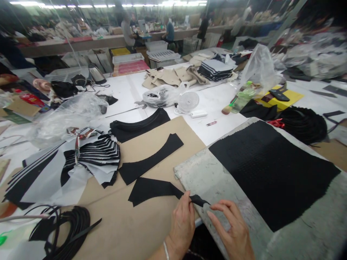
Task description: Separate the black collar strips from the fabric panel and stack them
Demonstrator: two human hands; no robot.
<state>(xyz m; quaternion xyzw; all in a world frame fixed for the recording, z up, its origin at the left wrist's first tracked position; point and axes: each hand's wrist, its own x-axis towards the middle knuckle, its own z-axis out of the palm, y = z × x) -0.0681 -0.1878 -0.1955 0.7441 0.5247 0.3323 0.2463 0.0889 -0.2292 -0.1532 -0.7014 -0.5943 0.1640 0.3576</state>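
Note:
A black curved fabric or leather piece (151, 189) lies across the brown board, its narrow end lifted toward me and folded. My left hand (182, 222) is closed on that narrow part, thumb and fingers pinching it. At the piece's tip, where a small grey underside shows, my right hand (233, 225) has thumb and index fingertip close together on the end. A second black curved piece (151, 159) lies flat just beyond. Farther off is a stack of similar black pieces (139, 124). To the right, a large black textured sheet (271, 169) rests on a grey slab.
The grey slab (195, 169) overlaps the brown board (130, 227). At left are a tied bundle of black and white pieces (92, 155) and coiled black strips (73, 231). Behind are a small white fan (188, 102), thread snips (211, 123) and a bottle (242, 99). People sit farther back.

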